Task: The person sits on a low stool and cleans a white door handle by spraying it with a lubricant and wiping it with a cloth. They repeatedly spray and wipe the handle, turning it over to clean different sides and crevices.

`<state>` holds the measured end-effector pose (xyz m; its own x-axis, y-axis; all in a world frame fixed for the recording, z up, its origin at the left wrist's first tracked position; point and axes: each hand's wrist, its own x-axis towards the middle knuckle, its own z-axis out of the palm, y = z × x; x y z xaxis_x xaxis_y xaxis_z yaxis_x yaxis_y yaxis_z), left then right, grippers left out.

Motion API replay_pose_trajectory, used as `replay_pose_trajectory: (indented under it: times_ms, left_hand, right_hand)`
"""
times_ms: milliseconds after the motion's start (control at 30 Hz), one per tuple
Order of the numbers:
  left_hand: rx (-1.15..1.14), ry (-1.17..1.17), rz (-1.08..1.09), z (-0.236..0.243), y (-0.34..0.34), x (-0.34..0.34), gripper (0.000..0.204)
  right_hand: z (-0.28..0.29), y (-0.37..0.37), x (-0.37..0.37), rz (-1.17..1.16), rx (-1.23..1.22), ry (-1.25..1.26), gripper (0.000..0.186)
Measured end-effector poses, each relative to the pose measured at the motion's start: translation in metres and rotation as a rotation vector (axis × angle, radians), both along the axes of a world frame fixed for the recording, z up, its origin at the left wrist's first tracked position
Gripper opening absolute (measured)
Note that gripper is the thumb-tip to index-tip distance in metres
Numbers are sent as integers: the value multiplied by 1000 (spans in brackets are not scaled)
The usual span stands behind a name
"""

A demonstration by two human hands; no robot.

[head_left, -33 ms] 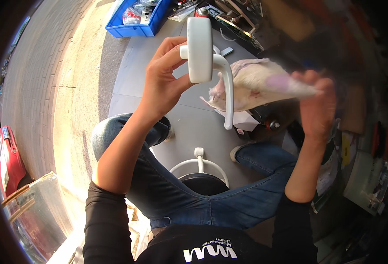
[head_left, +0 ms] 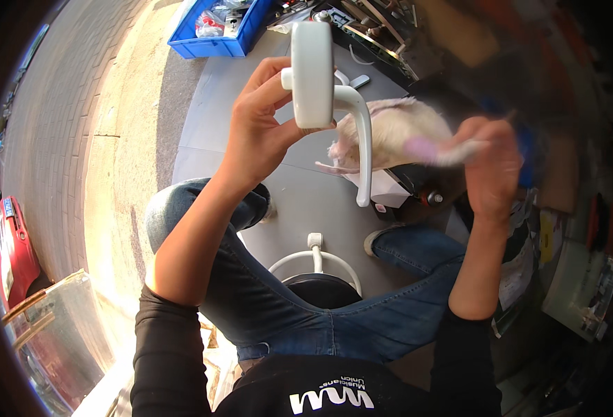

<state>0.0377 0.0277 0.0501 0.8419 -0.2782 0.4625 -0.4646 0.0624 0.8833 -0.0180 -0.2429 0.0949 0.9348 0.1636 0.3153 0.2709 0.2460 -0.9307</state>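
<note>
My left hand (head_left: 261, 118) is closed on a white lever handle (head_left: 312, 76), its fingers and thumb gripping the thick rounded plate from the left. A short round stub sticks out of the plate on that side, and the curved lever hangs down on the other. To the right, my right hand (head_left: 492, 167), smeared by motion, is closed on one end of a crumpled off-white rag (head_left: 390, 135) with a lilac patch. The rag's loose end spreads out behind the lever; whether it touches the handle I cannot tell.
A blue crate (head_left: 209, 47) of bagged items stands at the far left on a grey floor. Dark clutter with a spray can (head_left: 431, 198) lies at the right. Between my legs is a white curved tube frame (head_left: 317, 260). A red car (head_left: 16, 243) is at the far left.
My right hand has swung slightly left and down, and the rag has shifted left with it. The lever handle in my left hand has moved up a little.
</note>
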Motion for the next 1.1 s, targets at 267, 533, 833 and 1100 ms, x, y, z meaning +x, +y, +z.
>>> replay_pose_trajectory:
  times_ms: [267,533,833,1100]
  left_hand:
    - [-32,-5,-32,-5,5,4,47]
    - [215,-200,38,-5,22,11,38]
    - [61,-30,2,-7,22,9,35]
    - [181,-174,2,-10,21,12,38]
  right_hand:
    - [-32,30,28,-331,-899,-364,11]
    - [-26,28,32,-497,-343,-21,13]
    - [-70,19,41,-74,37,518,13]
    - [-24,30,23,378,-289,104,18]
